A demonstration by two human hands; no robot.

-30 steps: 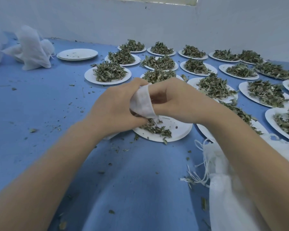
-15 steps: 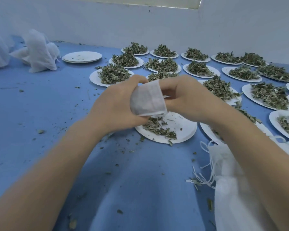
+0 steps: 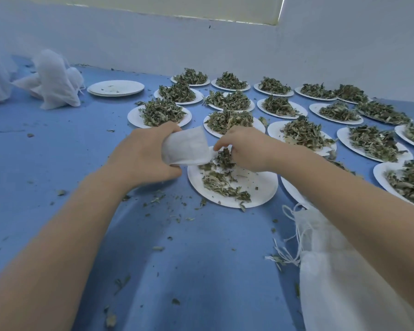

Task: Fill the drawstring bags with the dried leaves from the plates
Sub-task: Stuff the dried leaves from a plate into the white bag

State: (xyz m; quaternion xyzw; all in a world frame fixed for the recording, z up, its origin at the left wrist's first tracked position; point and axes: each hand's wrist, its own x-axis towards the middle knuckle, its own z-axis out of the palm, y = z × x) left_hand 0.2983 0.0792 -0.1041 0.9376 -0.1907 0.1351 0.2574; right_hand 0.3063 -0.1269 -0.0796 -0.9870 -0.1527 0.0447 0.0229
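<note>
blue table cover (image 3: pixel 46 163) strewn with leaf crumbs, white wall (image 3: pixel 153 44) behind

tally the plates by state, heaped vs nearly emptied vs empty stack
heaped plates: 17, one partly hidden
nearly emptied plate: 1
stack of empty plates: 1, plates in it cannot be counted
total: 19

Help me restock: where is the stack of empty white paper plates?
In the head view, the stack of empty white paper plates sits far left on the blue table, between the filled white mesh bags and the leaf-heaped plates.
</note>
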